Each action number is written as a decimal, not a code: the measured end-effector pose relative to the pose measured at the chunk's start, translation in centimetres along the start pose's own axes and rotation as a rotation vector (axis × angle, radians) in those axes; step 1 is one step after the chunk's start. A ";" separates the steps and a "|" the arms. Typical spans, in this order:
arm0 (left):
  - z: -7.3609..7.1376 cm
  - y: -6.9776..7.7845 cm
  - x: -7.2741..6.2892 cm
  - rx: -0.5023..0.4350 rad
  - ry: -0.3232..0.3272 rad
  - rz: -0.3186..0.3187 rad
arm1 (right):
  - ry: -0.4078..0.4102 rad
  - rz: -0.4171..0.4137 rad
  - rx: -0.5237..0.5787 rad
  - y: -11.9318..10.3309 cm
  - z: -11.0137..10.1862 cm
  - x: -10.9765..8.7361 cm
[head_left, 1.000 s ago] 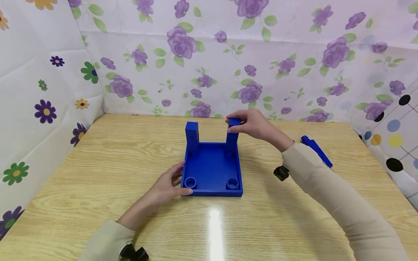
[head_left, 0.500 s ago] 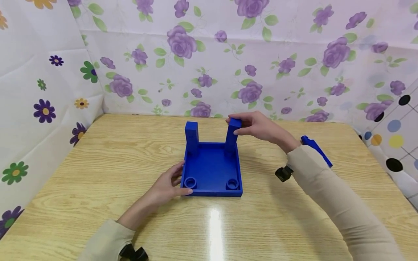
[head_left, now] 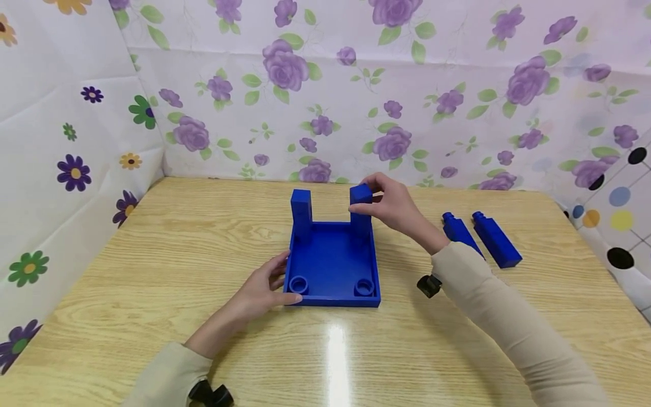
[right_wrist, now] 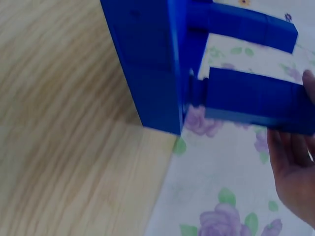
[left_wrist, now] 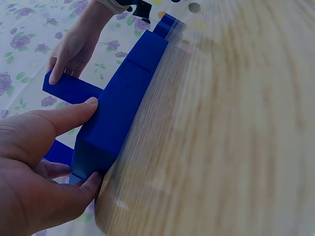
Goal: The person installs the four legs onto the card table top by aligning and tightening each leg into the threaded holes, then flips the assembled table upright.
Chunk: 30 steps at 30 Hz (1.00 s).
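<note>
A small blue square table top (head_left: 330, 260) with a raised rim lies underside up. My left hand (head_left: 261, 291) grips its near left corner, thumb over the front rim and fingers along the side. One square blue leg (head_left: 301, 215) stands upright at the far left corner. At the far right corner, my right hand (head_left: 394, 203) pinches the upper end of another leg (right_wrist: 256, 101). In the right wrist view, a narrow threaded neck (right_wrist: 197, 91) shows between that leg and the table top. Round sockets (head_left: 298, 284) sit in both near corners.
Two loose blue legs lie on the wooden table to the right: one (head_left: 498, 240) fully visible, the other (head_left: 459, 230) partly behind my right sleeve. Flowered cloth (head_left: 229, 85) hangs behind the table's far edge and along the left side.
My right hand has shifted its grip at the leg's top, and the leg has turned. The right forearm swung left, uncovering more of the loose legs. My left hand stays put.
</note>
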<state>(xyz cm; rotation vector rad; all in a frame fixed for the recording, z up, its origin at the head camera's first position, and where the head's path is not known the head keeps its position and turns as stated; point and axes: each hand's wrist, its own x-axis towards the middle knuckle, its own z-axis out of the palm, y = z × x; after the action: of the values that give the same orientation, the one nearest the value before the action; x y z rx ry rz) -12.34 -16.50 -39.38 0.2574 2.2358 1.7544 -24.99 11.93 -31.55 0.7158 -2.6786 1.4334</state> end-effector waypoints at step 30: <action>0.0 0.0 0.0 -0.012 0.007 -0.011 | 0.239 -0.072 -0.041 -0.1 2.1 -0.9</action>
<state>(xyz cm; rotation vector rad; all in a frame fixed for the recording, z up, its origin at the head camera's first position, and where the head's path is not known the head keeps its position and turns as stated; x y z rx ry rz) -12.36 -16.45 -39.35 0.2359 2.2264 1.7657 -23.77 10.61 -32.88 0.5899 -2.4675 1.3485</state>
